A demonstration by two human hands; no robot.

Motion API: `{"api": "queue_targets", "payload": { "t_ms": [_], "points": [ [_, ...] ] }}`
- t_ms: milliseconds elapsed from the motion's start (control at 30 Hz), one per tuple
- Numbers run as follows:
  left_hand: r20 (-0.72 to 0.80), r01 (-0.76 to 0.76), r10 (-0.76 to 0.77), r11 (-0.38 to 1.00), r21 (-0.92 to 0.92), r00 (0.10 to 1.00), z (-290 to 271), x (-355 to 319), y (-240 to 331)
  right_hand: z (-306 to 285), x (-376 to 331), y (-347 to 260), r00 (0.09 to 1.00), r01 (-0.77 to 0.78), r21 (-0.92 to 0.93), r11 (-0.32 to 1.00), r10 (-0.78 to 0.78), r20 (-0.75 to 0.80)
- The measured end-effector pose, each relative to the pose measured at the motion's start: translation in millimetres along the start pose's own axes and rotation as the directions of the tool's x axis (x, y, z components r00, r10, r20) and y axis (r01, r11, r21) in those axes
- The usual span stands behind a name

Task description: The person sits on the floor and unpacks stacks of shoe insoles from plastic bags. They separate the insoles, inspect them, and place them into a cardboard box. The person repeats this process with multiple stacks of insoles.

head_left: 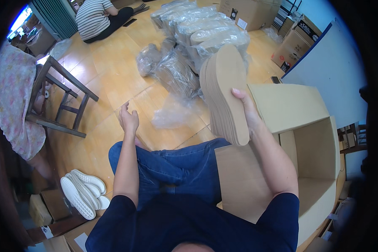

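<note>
I see R hand point(248, 112) gripping thick stack of tan cardboard insole cutouts point(224, 94), raised beside open brown cardboard box point(319, 143). L hand point(129, 119) loose, fingers half-curled, holding nothing, over wooden floor point(113, 71) near clear plastic wrap point(174, 112).

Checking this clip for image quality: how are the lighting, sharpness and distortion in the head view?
Head view: even daylight with soft shadows; a window at top left is blown out bluish. Strong fisheye bending, with a black vignette at the corners and the open cardboard box edges curved. The right hand holding the stack of tan insoles is sharp; the left hand is slightly soft.
</note>
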State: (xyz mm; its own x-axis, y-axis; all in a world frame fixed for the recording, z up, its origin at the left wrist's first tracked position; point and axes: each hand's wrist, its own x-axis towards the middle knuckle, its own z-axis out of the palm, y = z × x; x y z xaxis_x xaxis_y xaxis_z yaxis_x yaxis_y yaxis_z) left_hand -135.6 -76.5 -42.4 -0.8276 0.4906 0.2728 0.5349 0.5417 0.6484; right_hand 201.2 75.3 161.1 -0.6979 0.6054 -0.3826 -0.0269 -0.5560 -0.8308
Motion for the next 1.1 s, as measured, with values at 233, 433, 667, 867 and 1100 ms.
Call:
{"api": "queue_targets", "payload": {
  "t_ms": [233,433,667,867,1100],
  "points": [
    [0.484,-0.474,0.513,0.855,-0.211,0.709,52,-76,117,1,4,-4,0.997,0.042,0.018,0.999,-0.04,-0.071],
    [0.784,-0.827,0.492,0.56,0.048,0.379,112,-123,169,0,5,-5,0.996,0.025,0.027,0.999,-0.023,-0.088],
    [0.777,-0.605,0.261,0.774,0.185,0.572,109,-101,150,-2,8,-6,0.997,-0.003,0.022,1.0,0.005,-0.077],
    [0.526,-0.377,0.281,0.923,0.082,0.803,28,-58,95,-8,9,-4,0.99,-0.14,-0.058,0.988,0.14,-0.005],
    [0.452,-0.451,0.425,0.891,-0.057,0.784,-34,-36,98,12,8,23,0.974,-0.082,-0.258,0.963,0.131,0.182]
  ]
}}
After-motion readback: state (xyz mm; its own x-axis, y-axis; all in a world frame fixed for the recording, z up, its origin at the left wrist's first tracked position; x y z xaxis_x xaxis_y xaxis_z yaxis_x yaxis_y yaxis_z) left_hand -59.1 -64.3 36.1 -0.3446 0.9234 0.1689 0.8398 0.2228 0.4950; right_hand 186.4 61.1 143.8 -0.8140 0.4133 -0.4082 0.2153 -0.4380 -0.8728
